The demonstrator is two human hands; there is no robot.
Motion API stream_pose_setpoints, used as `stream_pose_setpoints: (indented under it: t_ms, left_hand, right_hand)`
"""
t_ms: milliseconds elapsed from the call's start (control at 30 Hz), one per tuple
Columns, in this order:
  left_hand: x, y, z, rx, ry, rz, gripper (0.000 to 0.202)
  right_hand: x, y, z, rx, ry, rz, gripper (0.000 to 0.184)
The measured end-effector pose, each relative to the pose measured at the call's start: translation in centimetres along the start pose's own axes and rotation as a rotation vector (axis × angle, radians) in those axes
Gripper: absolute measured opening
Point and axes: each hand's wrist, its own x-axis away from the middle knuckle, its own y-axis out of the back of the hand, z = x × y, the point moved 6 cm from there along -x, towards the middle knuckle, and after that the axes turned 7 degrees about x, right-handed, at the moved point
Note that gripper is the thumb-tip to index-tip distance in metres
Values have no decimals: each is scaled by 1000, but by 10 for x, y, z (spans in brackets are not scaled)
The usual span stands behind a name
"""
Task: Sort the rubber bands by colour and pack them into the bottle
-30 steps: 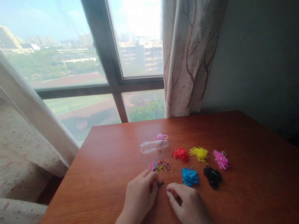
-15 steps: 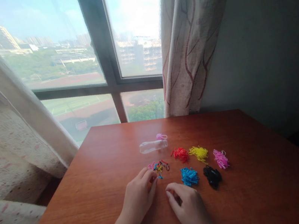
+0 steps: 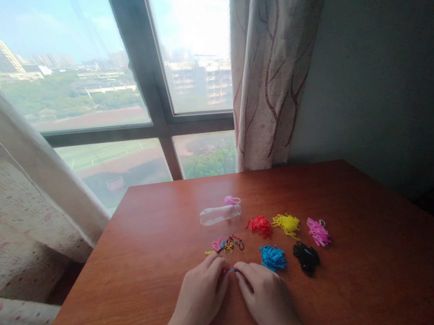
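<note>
Near the front middle of the table, my left hand [image 3: 203, 285] pinches one end of a small blue rubber band [image 3: 232, 270]. Its dark end runs into the closed thumb and forefinger of my right hand [image 3: 264, 289], so the band spans the narrow gap between both hands. Most of it is hidden by my fingers. Just beyond my left fingertips lies a loose cluster of mixed bands [image 3: 227, 245] in pink, blue, yellow, red and black. To the right of my right hand sits a pile of blue bands [image 3: 273, 258].
Further piles lie to the right: red bands [image 3: 260, 226], yellow bands [image 3: 287, 225], pink bands [image 3: 318, 232] and black bands [image 3: 307, 258]. Behind the cluster a clear plastic tube [image 3: 220, 215] lies on its side, with a pink looped piece [image 3: 231, 200] behind it. A window and curtains border the table [image 3: 118, 293].
My right hand has come up and left to meet the band in my left hand, and its fingers have closed on it. My left hand has lowered slightly, uncovering a yellow band.
</note>
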Motion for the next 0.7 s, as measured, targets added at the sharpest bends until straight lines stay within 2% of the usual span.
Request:
stream_pose_setpoints:
  t_ms: [400,567,700]
  left_hand:
    - [-1,19,9,128,38,-126,13]
    - [-10,16,-4,170,32,-118,11]
    - [-25,11,-23,193,1,-92,10]
  right_hand:
    - [1,0,-3,-70,-20,-5,20]
    - [9,2,-7,-142,-28,-4,22]
    - [20,-2,-8,-137,35,24,23]
